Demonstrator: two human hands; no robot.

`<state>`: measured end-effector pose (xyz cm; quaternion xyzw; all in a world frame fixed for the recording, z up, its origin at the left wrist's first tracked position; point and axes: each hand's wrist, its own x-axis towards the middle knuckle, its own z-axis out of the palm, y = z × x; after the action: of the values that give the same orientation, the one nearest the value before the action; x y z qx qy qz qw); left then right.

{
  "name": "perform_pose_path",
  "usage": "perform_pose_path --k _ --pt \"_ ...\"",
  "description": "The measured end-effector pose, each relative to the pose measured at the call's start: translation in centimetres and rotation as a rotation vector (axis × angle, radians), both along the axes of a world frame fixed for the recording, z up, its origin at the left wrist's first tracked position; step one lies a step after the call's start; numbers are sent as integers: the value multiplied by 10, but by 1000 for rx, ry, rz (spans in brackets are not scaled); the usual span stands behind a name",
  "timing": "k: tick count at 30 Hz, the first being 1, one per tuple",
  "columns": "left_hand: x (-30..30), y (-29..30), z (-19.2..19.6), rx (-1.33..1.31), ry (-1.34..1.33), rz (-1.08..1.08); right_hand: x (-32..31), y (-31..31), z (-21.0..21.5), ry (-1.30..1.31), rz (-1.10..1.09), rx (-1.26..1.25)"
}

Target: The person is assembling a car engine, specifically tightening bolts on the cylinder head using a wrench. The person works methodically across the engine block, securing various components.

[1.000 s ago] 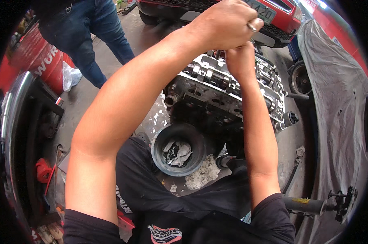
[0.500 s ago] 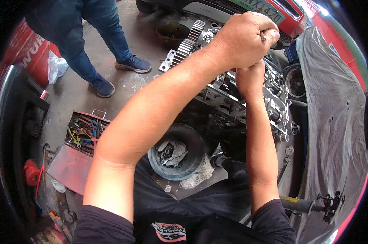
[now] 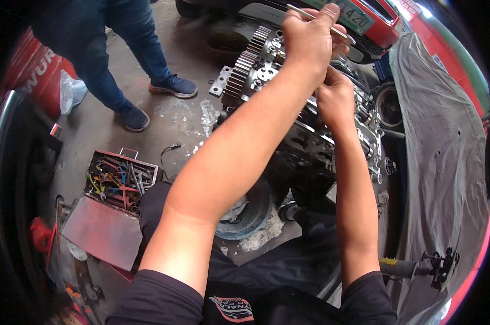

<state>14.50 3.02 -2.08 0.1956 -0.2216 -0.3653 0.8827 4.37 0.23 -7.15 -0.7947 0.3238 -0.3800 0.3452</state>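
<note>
A slim metal bar, which looks like a tool handle, runs slantwise through my left hand. The thumb and fingers of that hand hold it above the engine. Just below and to the right, my right hand is closed low over the engine; what its fingers grip is hidden. Under both hands lies an engine with its metal top parts exposed. Toothed gears show at its far left end. My left forearm covers part of it.
An open toolbox full of hand tools sits at the left. A round basin stands between my legs and the engine. Another person's legs are at the far left. A grey cover drapes a red car at right; another car's bumper is beyond.
My left hand has loosened from a fist and moved slightly left and up, so the bar now shows at both sides. My left elbow has swung right. The right hand stays low over the engine.
</note>
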Motion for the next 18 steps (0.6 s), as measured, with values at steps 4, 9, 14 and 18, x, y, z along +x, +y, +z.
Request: perform_pose_path --k 4,9,14,18 --pt "-18 24 16 26 6 219 -1 27 18 205 -94 -158" --pt "57 -56 27 380 -389 -650 7 0 3 79 56 -15" --pt "21 -15 27 361 -430 -270 -7 -10 0 107 40 -94" --pt "7 38 41 169 -376 -317 -22 25 18 -29 154 -24"
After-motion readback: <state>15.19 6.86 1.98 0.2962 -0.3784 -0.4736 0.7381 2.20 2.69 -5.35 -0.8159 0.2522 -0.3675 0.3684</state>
